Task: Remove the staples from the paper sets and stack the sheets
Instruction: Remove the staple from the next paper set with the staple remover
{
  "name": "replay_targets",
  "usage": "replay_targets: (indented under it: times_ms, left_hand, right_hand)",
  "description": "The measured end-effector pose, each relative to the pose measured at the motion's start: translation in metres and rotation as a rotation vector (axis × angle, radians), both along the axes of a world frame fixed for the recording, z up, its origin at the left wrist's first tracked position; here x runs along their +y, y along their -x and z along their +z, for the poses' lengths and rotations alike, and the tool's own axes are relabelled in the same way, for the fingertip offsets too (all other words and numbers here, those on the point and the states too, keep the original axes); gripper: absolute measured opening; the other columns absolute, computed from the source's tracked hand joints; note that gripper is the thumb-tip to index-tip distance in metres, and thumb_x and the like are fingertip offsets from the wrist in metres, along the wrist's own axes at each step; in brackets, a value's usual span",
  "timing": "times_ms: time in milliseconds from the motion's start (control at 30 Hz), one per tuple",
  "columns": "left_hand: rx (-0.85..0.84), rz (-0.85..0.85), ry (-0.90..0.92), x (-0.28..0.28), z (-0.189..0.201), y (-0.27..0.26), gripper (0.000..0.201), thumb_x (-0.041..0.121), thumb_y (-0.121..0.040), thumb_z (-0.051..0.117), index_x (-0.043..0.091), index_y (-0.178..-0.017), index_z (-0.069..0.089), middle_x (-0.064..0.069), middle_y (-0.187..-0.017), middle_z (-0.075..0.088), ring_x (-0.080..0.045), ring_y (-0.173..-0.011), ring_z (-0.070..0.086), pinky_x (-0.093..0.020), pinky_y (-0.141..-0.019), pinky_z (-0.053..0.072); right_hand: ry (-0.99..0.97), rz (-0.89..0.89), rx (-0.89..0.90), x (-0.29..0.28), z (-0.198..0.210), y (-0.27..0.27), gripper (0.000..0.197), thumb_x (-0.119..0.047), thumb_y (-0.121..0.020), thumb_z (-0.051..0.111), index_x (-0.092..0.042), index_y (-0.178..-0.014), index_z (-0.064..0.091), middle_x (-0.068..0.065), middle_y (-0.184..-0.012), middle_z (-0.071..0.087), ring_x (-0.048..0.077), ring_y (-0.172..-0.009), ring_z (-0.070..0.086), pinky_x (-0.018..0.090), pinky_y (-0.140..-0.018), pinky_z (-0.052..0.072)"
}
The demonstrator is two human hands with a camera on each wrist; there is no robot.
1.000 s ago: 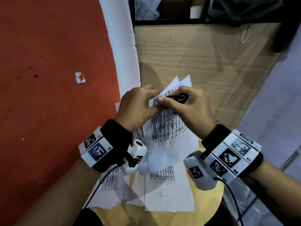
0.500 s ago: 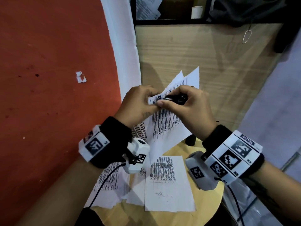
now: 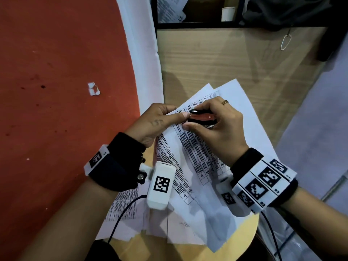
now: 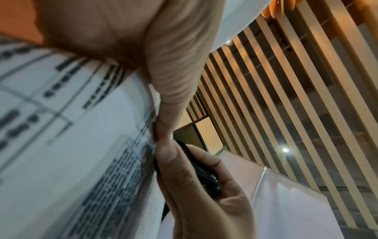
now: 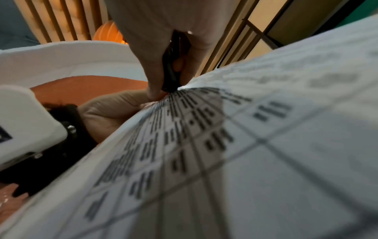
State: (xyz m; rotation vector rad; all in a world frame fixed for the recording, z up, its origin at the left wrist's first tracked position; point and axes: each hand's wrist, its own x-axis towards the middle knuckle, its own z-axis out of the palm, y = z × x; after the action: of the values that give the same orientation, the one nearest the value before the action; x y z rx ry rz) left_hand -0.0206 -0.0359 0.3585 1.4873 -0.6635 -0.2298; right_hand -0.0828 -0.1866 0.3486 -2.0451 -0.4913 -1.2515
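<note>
The left hand (image 3: 156, 123) pinched the top corner of the stapled paper set (image 3: 203, 157), thumb on the printed face and the other fingers behind the sheets. The right hand (image 3: 216, 129) had its grip clenched around a black and red staple remover (image 3: 201, 117), the tool's nose set against that same corner, touching the left thumb. The set was held in the air above the round tabletop (image 3: 243, 240), tilted, its lower edge hanging over the loose sheets (image 3: 178, 228) that lay flat there. The staple itself could not be seen in any view.

Probable faults from this position:
- Tearing of the corner, if the tool was pulled before its nose sat fully under the staple, since the paper was supported only by the pinch.
- A nick to the left thumb, because it lay directly against the tool's nose.
- A staple dropping unseen among the loose sheets below.
- The set slipping out of the pinch under the pull.

Clearance: the tabletop was small, and the loose sheets already overhung its left rim. A wooden panel (image 3: 226, 63) stood close behind the hands, and a red wall (image 3: 66, 91) lay to the left. Open room appeared mainly toward the person and to the right.
</note>
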Motion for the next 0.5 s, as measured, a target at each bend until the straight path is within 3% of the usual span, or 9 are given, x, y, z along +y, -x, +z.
replay_targets:
  times_ms: [67, 167, 267, 367, 433, 500]
  left_hand:
    - [0.012, 0.036, 0.014, -0.003, 0.001, 0.002, 0.005, 0.007, -0.079, 0.068, 0.007, -0.081, 0.072, -0.006, -0.069, 0.070, -0.016, -0.059, 0.063, -0.023, -0.061, 0.052]
    - [-0.013, 0.120, 0.015, -0.008, 0.000, 0.002, 0.015, 0.001, -0.085, 0.060, 0.009, -0.077, 0.070, -0.005, -0.064, 0.066, -0.014, -0.056, 0.059, -0.020, -0.055, 0.049]
    - [-0.023, 0.219, 0.029, -0.013, -0.001, 0.001, 0.026, 0.000, -0.085, 0.061, 0.013, -0.065, 0.072, -0.008, -0.065, 0.063, -0.016, -0.056, 0.057, -0.019, -0.052, 0.046]
    - [-0.044, 0.267, 0.029, -0.016, -0.002, -0.004, 0.016, 0.010, -0.077, 0.068, 0.015, -0.063, 0.073, -0.015, -0.074, 0.065, -0.022, -0.066, 0.057, -0.027, -0.059, 0.046]
    - [-0.097, 0.279, 0.004, -0.012, -0.003, -0.008, 0.008, 0.021, -0.071, 0.068, 0.020, -0.065, 0.074, -0.012, -0.073, 0.066, -0.021, -0.066, 0.058, -0.031, -0.063, 0.048]
    - [-0.141, 0.275, -0.030, -0.008, -0.006, -0.013, 0.006, 0.021, -0.073, 0.072, 0.021, -0.068, 0.074, -0.010, -0.073, 0.070, -0.020, -0.067, 0.061, -0.036, -0.068, 0.051]
  right_hand:
    - [0.031, -0.008, -0.007, -0.001, -0.002, -0.001, 0.035, -0.026, -0.064, 0.080, -0.001, -0.083, 0.065, 0.009, -0.081, 0.064, 0.020, -0.075, 0.060, 0.028, -0.068, 0.047]
    - [0.067, -0.017, -0.026, -0.002, -0.005, -0.004, 0.032, -0.023, -0.066, 0.080, -0.001, -0.083, 0.064, 0.010, -0.080, 0.062, 0.019, -0.075, 0.056, 0.033, -0.066, 0.045]
    - [0.111, -0.010, -0.037, 0.000, -0.010, -0.006, 0.030, -0.021, -0.068, 0.079, 0.000, -0.084, 0.063, 0.012, -0.082, 0.062, 0.016, -0.077, 0.053, 0.031, -0.067, 0.045]
    - [0.145, -0.031, -0.039, 0.002, -0.015, -0.007, 0.030, -0.020, -0.070, 0.078, 0.001, -0.085, 0.063, 0.013, -0.083, 0.062, 0.017, -0.077, 0.053, 0.030, -0.067, 0.045]
    - [0.068, -0.039, -0.017, -0.001, -0.016, -0.010, 0.030, -0.020, -0.068, 0.079, 0.000, -0.083, 0.063, 0.011, -0.082, 0.062, 0.014, -0.077, 0.053, 0.023, -0.068, 0.045]
    - [-0.025, -0.046, 0.021, -0.007, -0.018, -0.016, 0.030, -0.021, -0.067, 0.081, -0.002, -0.082, 0.063, 0.008, -0.081, 0.062, 0.011, -0.076, 0.054, 0.015, -0.069, 0.042]
